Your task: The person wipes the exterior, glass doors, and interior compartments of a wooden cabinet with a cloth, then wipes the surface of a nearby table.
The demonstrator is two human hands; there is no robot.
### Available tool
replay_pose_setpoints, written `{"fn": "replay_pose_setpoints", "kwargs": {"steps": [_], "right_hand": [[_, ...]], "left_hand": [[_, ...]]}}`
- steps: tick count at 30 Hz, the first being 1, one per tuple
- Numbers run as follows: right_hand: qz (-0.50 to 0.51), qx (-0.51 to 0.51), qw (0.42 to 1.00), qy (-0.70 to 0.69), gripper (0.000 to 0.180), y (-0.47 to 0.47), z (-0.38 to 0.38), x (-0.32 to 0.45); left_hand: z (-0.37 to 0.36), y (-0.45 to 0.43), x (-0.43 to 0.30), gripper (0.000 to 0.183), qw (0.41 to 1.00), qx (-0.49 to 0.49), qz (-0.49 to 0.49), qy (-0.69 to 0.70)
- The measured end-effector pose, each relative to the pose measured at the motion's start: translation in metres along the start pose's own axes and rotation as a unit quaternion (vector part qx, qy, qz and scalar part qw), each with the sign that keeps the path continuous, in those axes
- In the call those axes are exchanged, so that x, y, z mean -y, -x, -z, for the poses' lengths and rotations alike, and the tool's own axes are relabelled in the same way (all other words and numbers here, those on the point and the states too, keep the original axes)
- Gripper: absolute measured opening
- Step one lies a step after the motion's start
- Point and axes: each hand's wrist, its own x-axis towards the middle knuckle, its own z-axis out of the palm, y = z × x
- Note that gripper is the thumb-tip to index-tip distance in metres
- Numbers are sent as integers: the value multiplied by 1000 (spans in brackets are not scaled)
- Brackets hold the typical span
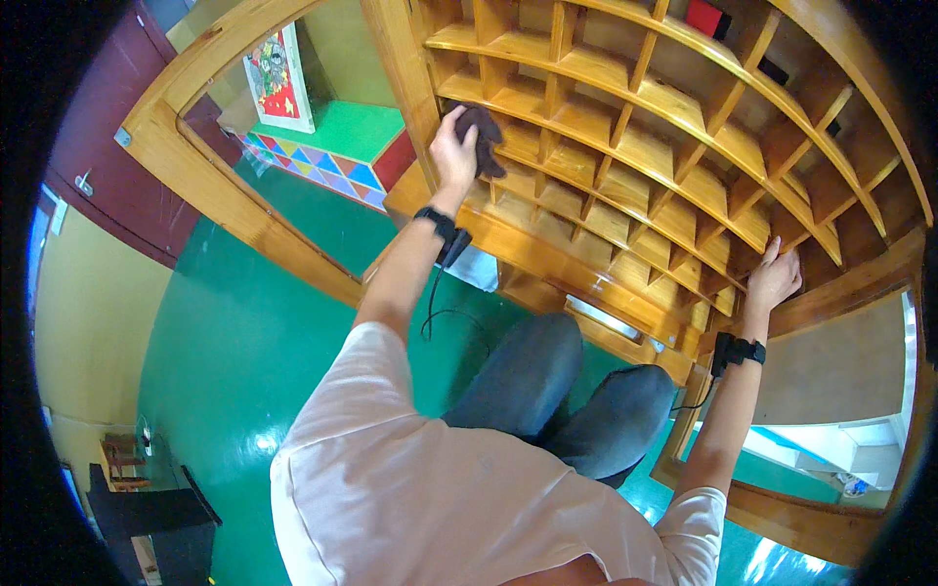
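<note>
A wooden cabinet with rows of small compartments (645,150) fills the upper right before me. My left hand (453,150) grips a dark brown cloth (484,143) at the left ends of the shelves, beside the cabinet's upright. My right hand (774,277) rests at the right side of the compartments, its fingers curled around or against a shelf edge; the fingertips are partly hidden. No cloth shows in it. Both wrists wear black bands with a small device and cable.
Glazed wooden doors (286,242) stand open on both sides of the cabinet. Behind the left one, a picture (282,88) leans on a green-topped box (344,135). A black piece of furniture (157,527) stands at lower left. A red item (703,18) sits in an upper compartment.
</note>
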Motion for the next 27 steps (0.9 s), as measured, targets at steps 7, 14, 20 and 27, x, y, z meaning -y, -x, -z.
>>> {"fn": "replay_pose_setpoints", "kwargs": {"steps": [7,14,20,27], "right_hand": [[12,4,1000,-21,40,0,2,6],[21,-54,996,-60,38,3,7,11],[26,-73,994,-80,40,3,8,20],[17,-87,995,-45,39,3,3,7]], "left_hand": [[-46,-68,86,22,944,104,-216,-227],[-75,-67,129,25,948,72,-129,-282],[-39,-95,115,27,895,208,-221,-325],[-28,-67,64,38,848,374,-173,-334]]}}
